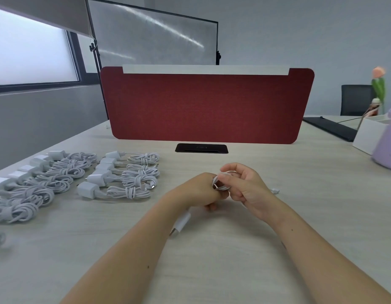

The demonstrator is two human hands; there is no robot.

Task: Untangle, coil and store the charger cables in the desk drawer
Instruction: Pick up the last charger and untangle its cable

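While in left hand [199, 190], cable coil [221, 183].

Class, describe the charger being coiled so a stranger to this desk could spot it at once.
Find the red divider panel on the pale desk; in front of it, two hands meet. The charger cable is the white loop held between the left hand and right hand, its adapter showing below the left wrist. Unlike the tied bundles in rows at left, it alone is held.

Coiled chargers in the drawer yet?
No: the coiled chargers lie in rows out in the open on the desk.
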